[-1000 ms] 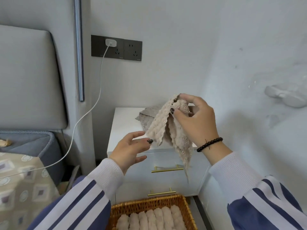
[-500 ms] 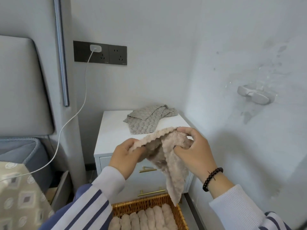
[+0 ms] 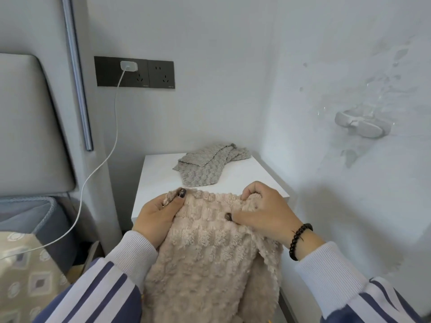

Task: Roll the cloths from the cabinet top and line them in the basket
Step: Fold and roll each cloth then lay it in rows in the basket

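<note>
A fluffy beige cloth (image 3: pixel 207 259) hangs spread out in front of me, its top edge level with the front of the white cabinet top (image 3: pixel 158 180). My left hand (image 3: pixel 156 217) pinches its top left corner between thumb and fingers. My right hand (image 3: pixel 263 213) grips the top right part, fingers curled over the edge. A grey cloth (image 3: pixel 205 164) lies crumpled at the back of the cabinet top. The basket is hidden behind the beige cloth.
A dark socket panel (image 3: pixel 135 72) on the wall carries a white charger whose cable (image 3: pixel 109 157) drops left toward the bed (image 3: pixel 25 271). A grey padded headboard (image 3: pixel 28 127) stands on the left. A white holder (image 3: pixel 359 123) sticks out of the right wall.
The bunched beige cloth has been opened out flat between both hands, with my left hand now gripping its corner. The view came closer and the cloth now covers the basket.
</note>
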